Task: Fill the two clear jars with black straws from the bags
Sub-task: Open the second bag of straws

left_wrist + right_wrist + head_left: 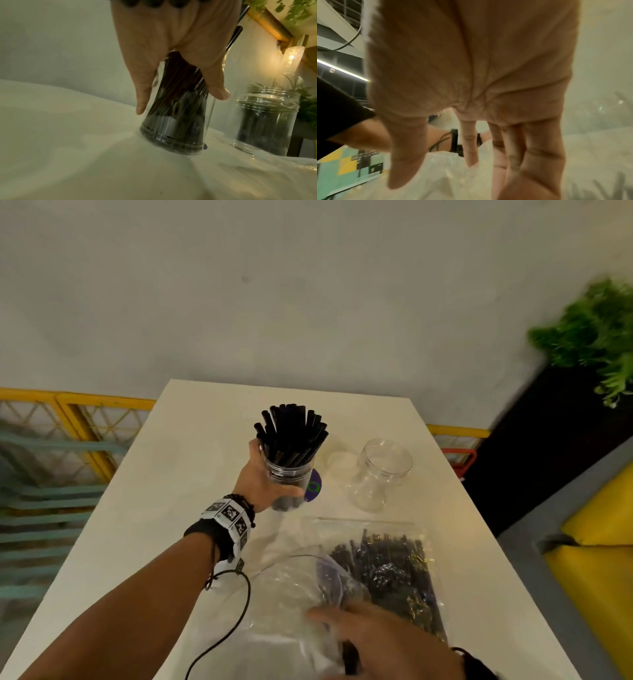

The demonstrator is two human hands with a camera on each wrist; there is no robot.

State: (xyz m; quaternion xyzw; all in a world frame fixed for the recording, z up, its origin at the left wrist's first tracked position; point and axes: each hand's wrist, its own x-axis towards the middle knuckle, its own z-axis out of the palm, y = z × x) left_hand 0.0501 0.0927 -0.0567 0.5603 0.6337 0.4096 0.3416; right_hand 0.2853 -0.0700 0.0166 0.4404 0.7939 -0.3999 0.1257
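My left hand grips a clear jar packed with black straws that fan out above its rim. In the left wrist view this jar leans, its base at the white table, with thumb and fingers of the left hand round its wall. An empty clear jar stands to its right and shows again as the empty jar. A clear bag of black straws lies near the front. My right hand rests straight-fingered on a crumpled, empty-looking clear bag; right hand, bag.
A clear lid lies between the jars, and a purple disc sits behind the full one. A black cable runs from my left wrist across the table. Yellow railing at left; a plant and yellow seat at right.
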